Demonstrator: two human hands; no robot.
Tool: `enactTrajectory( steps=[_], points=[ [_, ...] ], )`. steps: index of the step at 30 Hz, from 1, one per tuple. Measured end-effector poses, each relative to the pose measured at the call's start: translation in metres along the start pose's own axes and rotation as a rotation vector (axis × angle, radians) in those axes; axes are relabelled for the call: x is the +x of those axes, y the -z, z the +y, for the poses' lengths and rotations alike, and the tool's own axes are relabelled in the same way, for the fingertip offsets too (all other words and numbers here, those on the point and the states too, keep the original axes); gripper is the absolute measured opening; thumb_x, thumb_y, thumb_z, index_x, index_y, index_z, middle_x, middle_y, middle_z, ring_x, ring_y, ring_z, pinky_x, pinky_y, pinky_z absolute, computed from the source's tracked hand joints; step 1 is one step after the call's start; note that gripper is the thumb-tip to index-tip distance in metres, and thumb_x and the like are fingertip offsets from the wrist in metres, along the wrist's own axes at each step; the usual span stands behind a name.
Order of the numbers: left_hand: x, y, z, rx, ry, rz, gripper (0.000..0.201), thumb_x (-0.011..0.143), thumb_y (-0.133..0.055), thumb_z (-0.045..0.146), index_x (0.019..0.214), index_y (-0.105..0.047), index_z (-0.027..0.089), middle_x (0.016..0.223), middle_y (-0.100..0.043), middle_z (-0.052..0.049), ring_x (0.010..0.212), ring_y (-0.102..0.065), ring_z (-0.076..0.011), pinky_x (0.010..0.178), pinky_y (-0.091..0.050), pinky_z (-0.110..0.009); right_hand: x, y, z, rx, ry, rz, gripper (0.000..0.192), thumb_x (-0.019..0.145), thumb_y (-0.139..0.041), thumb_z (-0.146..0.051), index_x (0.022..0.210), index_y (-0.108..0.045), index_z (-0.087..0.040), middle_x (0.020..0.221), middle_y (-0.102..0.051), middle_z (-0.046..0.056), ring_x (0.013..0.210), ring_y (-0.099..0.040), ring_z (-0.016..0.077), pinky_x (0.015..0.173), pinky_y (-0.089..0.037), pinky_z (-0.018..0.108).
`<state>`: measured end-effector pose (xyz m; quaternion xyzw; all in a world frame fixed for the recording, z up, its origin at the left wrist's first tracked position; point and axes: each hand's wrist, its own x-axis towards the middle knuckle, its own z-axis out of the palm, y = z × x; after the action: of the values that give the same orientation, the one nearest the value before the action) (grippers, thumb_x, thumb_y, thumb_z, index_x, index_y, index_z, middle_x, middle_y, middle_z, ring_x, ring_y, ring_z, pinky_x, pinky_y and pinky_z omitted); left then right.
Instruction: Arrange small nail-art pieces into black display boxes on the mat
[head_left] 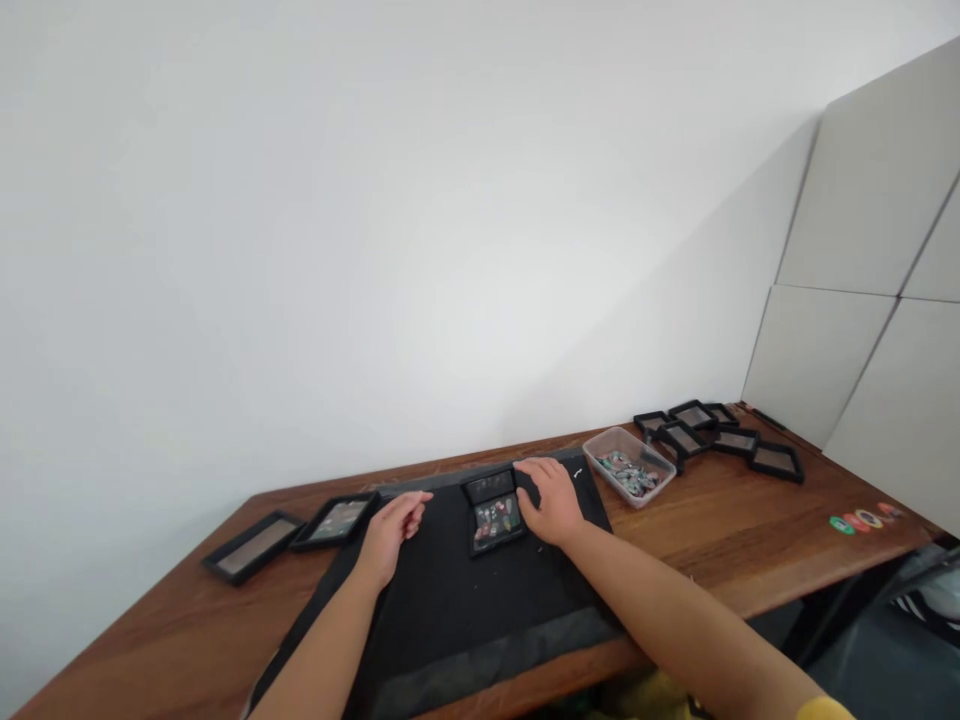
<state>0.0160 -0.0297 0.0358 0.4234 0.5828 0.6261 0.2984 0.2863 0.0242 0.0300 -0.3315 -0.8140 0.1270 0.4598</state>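
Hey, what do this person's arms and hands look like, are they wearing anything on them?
Both forearms are bare, with no gloves on the left hand or the right hand. No watch, ring or bracelet shows, though the hands are small in the picture. A bit of yellow sleeve shows at the upper right arm, at the bottom edge.

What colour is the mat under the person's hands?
Black mat, seen clearest in the head view.

We see a bright, evenly lit frame with soft, diffuse light and only faint shadows on the white wall [375, 200]. Edges bend with wide-angle distortion, and small distant items look soft and slightly blurred.
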Motion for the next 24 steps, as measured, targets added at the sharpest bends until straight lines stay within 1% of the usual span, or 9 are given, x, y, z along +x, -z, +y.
enactTrajectory(
  steps=[4,6,8,11,14,16,19,22,24],
  points=[
    [-0.001,0.001,-0.005,0.039,-0.015,-0.003,0.055,0.062,-0.074,0.072,0.073,-0.075,0.018,0.057,-0.047,0.003,0.052,-0.040,-0.0140,0.049,-0.031,-0.029,-0.001,-0.003,0.002,-0.033,-0.008,-0.050,0.062,0.089,-0.061,-0.019,0.150,-0.062,-0.022,0.148,-0.067,0.015,0.139,-0.059,0.0317,0.120,-0.046,0.054],
    [-0.001,0.001,-0.007,0.072,-0.022,-0.017,0.059,0.064,-0.073,0.074,0.080,-0.077,0.018,0.061,-0.050,0.002,0.055,-0.043,-0.0152,0.051,-0.034,-0.030,-0.002,-0.002,0.003,-0.081,-0.038,-0.086,0.066,0.089,-0.060,-0.019,0.155,-0.059,-0.024,0.158,-0.060,0.014,0.147,-0.053,0.0319,0.124,-0.043,0.055],
    [-0.001,0.001,-0.010,0.113,-0.027,-0.035,0.064,0.065,-0.073,0.076,0.091,-0.079,0.018,0.067,-0.057,0.000,0.059,-0.048,-0.0166,0.053,-0.038,-0.030,-0.001,0.000,0.002,-0.129,-0.058,-0.129,0.066,0.093,-0.059,-0.022,0.158,-0.056,-0.024,0.166,-0.052,0.013,0.154,-0.047,0.0321,0.126,-0.040,0.054],
    [-0.001,-0.004,-0.016,0.183,-0.032,-0.060,0.073,0.066,-0.073,0.077,0.112,-0.078,0.020,0.083,-0.069,-0.004,0.070,-0.059,-0.0206,0.061,-0.046,-0.031,0.001,0.002,0.000,-0.157,-0.040,-0.189,0.066,0.100,-0.054,-0.026,0.165,-0.047,-0.022,0.173,-0.043,0.013,0.160,-0.040,0.0306,0.129,-0.036,0.052],
    [-0.001,-0.015,-0.026,0.250,-0.042,-0.082,0.084,0.069,-0.071,0.077,0.134,-0.071,0.022,0.110,-0.076,-0.009,0.096,-0.070,-0.0274,0.081,-0.055,-0.037,0.003,0.004,-0.002,-0.171,-0.047,-0.232,0.067,0.104,-0.052,-0.029,0.168,-0.041,-0.017,0.173,-0.043,0.015,0.162,-0.037,0.0290,0.131,-0.033,0.049],
    [-0.002,-0.024,-0.034,0.305,-0.043,-0.103,0.088,0.069,-0.074,0.074,0.141,-0.067,0.024,0.127,-0.076,-0.011,0.111,-0.070,-0.0321,0.095,-0.055,-0.042,0.005,0.005,-0.002,-0.183,-0.090,-0.234,0.066,0.103,-0.052,-0.026,0.167,-0.042,-0.013,0.171,-0.046,0.017,0.163,-0.036,0.0299,0.131,-0.032,0.049],
    [-0.004,-0.034,-0.045,0.404,-0.035,-0.127,0.085,0.070,-0.081,0.065,0.143,-0.066,0.024,0.137,-0.074,-0.013,0.131,-0.066,-0.0383,0.115,-0.047,-0.049,0.006,0.005,0.003,-0.157,-0.110,-0.245,0.060,0.102,-0.051,-0.023,0.162,-0.051,-0.012,0.168,-0.050,0.017,0.162,-0.036,0.0321,0.130,-0.033,0.054],
    [-0.008,-0.035,-0.054,0.475,-0.023,-0.129,0.087,0.078,-0.080,0.060,0.152,-0.058,0.020,0.149,-0.067,-0.017,0.145,-0.057,-0.0394,0.123,-0.041,-0.051,0.007,0.005,0.007,-0.116,-0.112,-0.240,0.056,0.099,-0.054,-0.022,0.155,-0.059,-0.017,0.164,-0.055,0.016,0.160,-0.039,0.0332,0.129,-0.033,0.058],
    [-0.012,-0.033,-0.057,0.503,-0.022,-0.119,0.089,0.083,-0.078,0.058,0.159,-0.050,0.019,0.155,-0.063,-0.019,0.150,-0.053,-0.0385,0.126,-0.039,-0.051,0.007,0.009,0.004,-0.099,-0.119,-0.222,0.055,0.098,-0.056,-0.021,0.153,-0.061,-0.019,0.163,-0.057,0.016,0.159,-0.040,0.0339,0.129,-0.032,0.060]
  ],
)
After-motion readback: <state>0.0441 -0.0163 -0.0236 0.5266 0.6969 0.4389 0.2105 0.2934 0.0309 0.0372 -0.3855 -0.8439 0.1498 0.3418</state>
